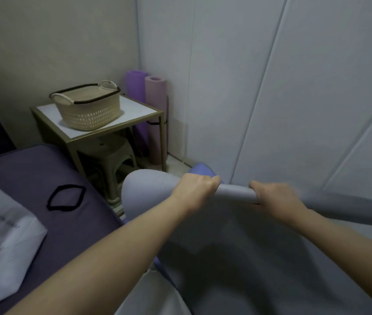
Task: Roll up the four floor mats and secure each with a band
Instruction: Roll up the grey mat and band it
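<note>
A grey floor mat (pixel 237 246) lies in front of me with its far end curled into a roll (pixel 235 193). My left hand (pixel 194 189) grips the roll left of its middle. My right hand (pixel 276 198) grips it right of the middle. A blue mat (pixel 199 169) shows under the grey one at the far edge. Two rolled mats stand in the corner, one purple (pixel 136 89) and one pink (pixel 156 105), the pink one with a black band round it. A loose black band (pixel 65 197) lies on the purple cushion at my left.
A small metal-framed side table (pixel 135 108) carries a cream basket (pixel 87 105), with a plastic stool (pixel 112 155) beneath it. The purple cushion (pixel 33 173) holds white packaging (pixel 3 233) at the left. White wall panels (pixel 271 87) close in right behind the mat.
</note>
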`<state>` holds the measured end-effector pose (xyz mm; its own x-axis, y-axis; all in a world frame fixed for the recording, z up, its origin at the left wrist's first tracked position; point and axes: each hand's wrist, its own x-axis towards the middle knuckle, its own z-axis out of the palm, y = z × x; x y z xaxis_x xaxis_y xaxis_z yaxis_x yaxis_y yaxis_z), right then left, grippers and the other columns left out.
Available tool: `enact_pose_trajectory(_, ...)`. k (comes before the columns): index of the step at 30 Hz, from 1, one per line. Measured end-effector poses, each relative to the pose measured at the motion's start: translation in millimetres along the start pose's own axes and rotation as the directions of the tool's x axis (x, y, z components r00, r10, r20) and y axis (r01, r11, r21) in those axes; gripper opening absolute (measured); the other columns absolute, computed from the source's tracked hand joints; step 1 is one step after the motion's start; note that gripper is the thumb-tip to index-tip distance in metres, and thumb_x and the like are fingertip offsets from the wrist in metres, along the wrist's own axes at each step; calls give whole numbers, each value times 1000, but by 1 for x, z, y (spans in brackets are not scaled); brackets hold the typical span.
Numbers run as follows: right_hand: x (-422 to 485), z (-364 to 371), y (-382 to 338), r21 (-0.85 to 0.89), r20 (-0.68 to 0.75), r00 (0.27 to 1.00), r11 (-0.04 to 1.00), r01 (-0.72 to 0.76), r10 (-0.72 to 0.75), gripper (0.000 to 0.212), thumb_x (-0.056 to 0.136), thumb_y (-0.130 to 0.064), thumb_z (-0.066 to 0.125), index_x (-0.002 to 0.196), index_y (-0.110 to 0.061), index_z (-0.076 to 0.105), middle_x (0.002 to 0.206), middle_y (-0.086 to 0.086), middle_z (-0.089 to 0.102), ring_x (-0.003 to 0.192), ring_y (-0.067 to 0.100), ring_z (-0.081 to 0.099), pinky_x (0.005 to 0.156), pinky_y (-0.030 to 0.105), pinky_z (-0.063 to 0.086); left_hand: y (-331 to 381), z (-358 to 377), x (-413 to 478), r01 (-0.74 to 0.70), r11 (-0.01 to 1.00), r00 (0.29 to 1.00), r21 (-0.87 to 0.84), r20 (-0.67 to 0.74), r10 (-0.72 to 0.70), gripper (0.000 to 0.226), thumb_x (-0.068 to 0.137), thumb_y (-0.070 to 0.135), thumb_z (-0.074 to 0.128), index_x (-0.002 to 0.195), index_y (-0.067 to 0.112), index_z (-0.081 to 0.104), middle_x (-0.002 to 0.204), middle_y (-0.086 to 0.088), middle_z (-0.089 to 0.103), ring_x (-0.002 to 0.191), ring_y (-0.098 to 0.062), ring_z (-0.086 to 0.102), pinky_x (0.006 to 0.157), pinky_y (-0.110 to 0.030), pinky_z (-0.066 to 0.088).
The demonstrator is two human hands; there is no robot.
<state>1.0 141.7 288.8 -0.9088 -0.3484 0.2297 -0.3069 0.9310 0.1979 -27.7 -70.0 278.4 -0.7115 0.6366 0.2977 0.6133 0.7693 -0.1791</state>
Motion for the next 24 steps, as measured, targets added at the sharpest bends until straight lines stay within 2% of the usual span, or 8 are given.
enact_pose_trajectory(1, -3, 1, -4, -21, 100, 995, 1000, -19, 21, 30, 85, -39, 63, 103, -16, 55, 100, 8, 68, 91, 31, 63, 65, 32, 40, 5, 2, -4, 53, 998, 998, -24, 47, -51, 33, 69, 15, 74, 97, 15, 56, 90, -5, 62, 81, -23, 61, 58, -29, 34)
enact_pose_trajectory(3, 0, 1, -14, -59, 245, 969, 998, -4, 19, 25, 92, -37, 49, 110, -20, 52, 112, 5, 64, 103, 28, 59, 75, 32, 41, 15, 13, -13, 190, 982, 968, 0, 165, -188, 47, 83, 14, 62, 124, 14, 39, 119, -10, 47, 111, -29, 47, 88, -40, 34)
enact_pose_trajectory(6, 8, -2, -32, 2, 331, 944, 1000, 6, -6, 27, 87, -35, 55, 109, -21, 57, 112, 6, 64, 102, 27, 60, 78, 31, 45, 37, 18, -29, 246, 968, 956, -58, 181, -232, 57, 82, 17, 64, 130, 15, 33, 123, -9, 40, 115, -29, 39, 102, -45, 27)
enact_pose_trajectory(10, 4, -11, -35, 146, 541, 840, 988, -54, -35, 36, 74, -41, 72, 100, -18, 63, 96, 3, 66, 90, 22, 63, 73, 26, 48, 53, 13, -37, 259, 941, 961, -220, 155, -228, 38, 84, 20, 63, 117, 13, 46, 115, -10, 55, 106, -31, 50, 83, -36, 32)
enact_pose_trajectory(14, -15, -12, -36, 238, 658, 748, 965, -107, -80, 41, 68, -48, 78, 92, -27, 53, 92, -5, 60, 84, 13, 59, 71, 22, 45, 55, 5, -39, 274, 918, 928, -287, 329, -175, 25, 86, 20, 62, 110, 13, 58, 108, -11, 62, 98, -31, 58, 70, -32, 35)
enact_pose_trajectory(17, -28, -16, -38, 184, 632, 771, 982, -51, -78, 50, 66, -59, 74, 98, -29, 50, 96, -8, 58, 87, 12, 57, 72, 24, 44, 61, 3, -46, 354, 832, 865, -427, 488, -118, 30, 81, 18, 67, 110, 13, 60, 99, -9, 61, 87, -27, 58, 69, -32, 42)
enact_pose_trajectory(20, -41, -18, -47, -37, 431, 900, 996, 84, -60, 56, 74, -67, 61, 107, -24, 48, 104, -5, 57, 95, 17, 57, 68, 27, 35, 52, 6, -52, 467, 688, 788, -555, 615, -39, 37, 74, 18, 74, 108, 13, 60, 95, -5, 59, 77, -22, 57, 72, -33, 51)
enact_pose_trajectory(24, -50, -14, -47, -147, 256, 964, 983, 107, -66, 52, 86, -66, 42, 112, -21, 41, 115, -4, 60, 106, 19, 59, 70, 30, 35, 51, -1, -49, 334, 845, 895, -418, 422, -145, 37, 78, 28, 70, 109, 18, 54, 107, -5, 60, 98, -27, 56, 80, -34, 40)
